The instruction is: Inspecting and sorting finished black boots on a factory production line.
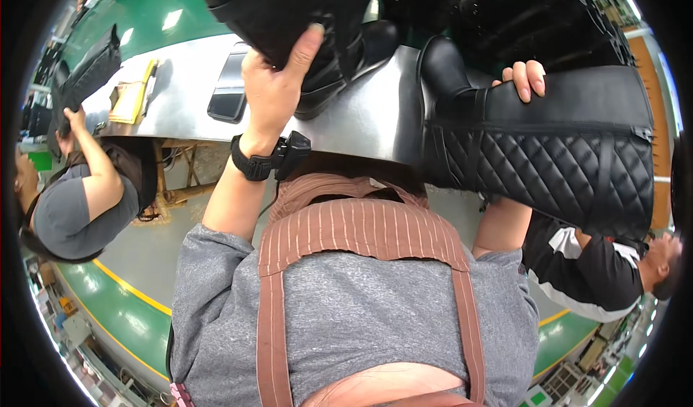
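Right hand [525,78]: mostly hidden behind the quilted boot [570,154], fingers curled over its edge. Left hand [278,82] grips a second boot [289,10], cut off above the table [361,118].

1. Steel worktable [375,118]: bare metal top, runs across the middle of the view
2. Dark flat tray [228,89]: lies on the table top, left part
3. Yellow flat item [130,100]: on the table, further left, kind cannot be told
4. Co-worker in grey top [72,212]: at the left edge, holding up a black boot [86,75]
5. Second co-worker in black and white top [592,270]: at the lower right
6. Green floor [123,313] with yellow line [130,288]: lower left
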{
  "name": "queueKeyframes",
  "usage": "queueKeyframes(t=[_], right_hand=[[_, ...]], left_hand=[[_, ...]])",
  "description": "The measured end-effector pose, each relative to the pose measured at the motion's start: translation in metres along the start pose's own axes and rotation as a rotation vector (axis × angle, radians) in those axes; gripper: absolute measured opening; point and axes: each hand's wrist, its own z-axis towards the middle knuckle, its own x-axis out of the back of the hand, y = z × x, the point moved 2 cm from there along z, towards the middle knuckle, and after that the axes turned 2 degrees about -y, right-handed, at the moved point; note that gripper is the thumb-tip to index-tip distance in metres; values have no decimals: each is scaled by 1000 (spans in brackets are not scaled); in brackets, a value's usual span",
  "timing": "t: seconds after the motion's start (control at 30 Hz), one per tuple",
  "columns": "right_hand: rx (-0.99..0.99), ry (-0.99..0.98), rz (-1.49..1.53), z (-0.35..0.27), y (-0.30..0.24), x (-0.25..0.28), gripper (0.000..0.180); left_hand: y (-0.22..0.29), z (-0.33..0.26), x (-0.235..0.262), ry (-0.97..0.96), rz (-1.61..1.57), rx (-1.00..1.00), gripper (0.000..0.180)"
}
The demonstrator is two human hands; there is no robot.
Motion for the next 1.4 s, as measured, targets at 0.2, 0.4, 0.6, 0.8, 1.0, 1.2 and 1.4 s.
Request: queueKeyframes(t=[0.2,0.4,0.6,0.8,1.0,1.2,1.4], right_hand=[[137,287,63,-47,4,1,14],[361,386,40,-99,-4,4,20],[398,261,-28,-131,-2,30,19],[473,306,-31,-132,-7,39,18],[651,424,345,-160,7,22,21],[474,482,-57,-130,11,0,24],[444,450,-32,-130,-6,4,28]], left_hand=[[-7,-5,0,84,35,34,23],[-4,-13,5,76,-5,29,22],[-5,-38,9,344,351,-719,39],[-43,-36,-123,-548,31,527,62],[-95,-60,-205,-700,-192,663,78],[-110,-82,-182,-625,-351,762,60],[-84,-62,-181,-800,-401,889,57]])
